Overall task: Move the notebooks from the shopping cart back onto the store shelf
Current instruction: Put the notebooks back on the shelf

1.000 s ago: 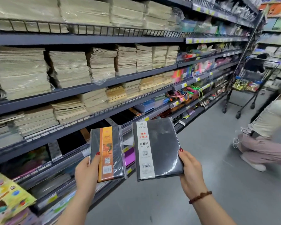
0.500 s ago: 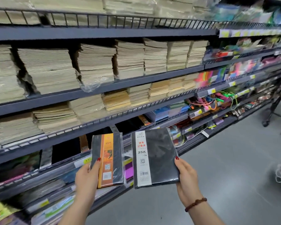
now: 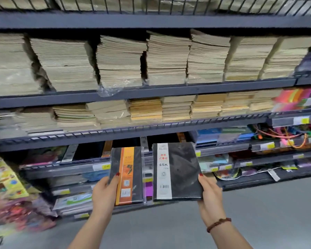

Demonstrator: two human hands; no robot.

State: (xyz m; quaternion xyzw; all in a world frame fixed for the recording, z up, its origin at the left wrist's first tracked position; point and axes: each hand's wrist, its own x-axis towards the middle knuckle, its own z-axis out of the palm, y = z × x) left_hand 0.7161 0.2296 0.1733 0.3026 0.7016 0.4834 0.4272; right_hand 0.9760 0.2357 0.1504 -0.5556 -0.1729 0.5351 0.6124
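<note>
My left hand (image 3: 104, 193) grips a black notebook with an orange band (image 3: 127, 174) by its lower left edge. My right hand (image 3: 209, 194) holds a larger black notebook with a white band marked 25K (image 3: 177, 170) at its lower right corner. Both notebooks are upright, side by side, in plastic wrap, held in front of the lower part of the dark store shelf (image 3: 133, 133). Behind them a dark slot (image 3: 126, 142) on the third shelf holds similar black notebooks. The shopping cart is out of view.
Stacks of beige paper notebooks (image 3: 167, 60) fill the upper shelves. Coloured stationery and cords (image 3: 291, 135) lie at the right, colourful packets (image 3: 5, 178) at the lower left. Price tags (image 3: 106, 166) line the shelf rails. Grey floor (image 3: 151, 230) runs below.
The view has swung left to face the shelf head on, and the cart and the crouching person have left the frame. Both hands keep their notebooks and have come closer to the shelf.
</note>
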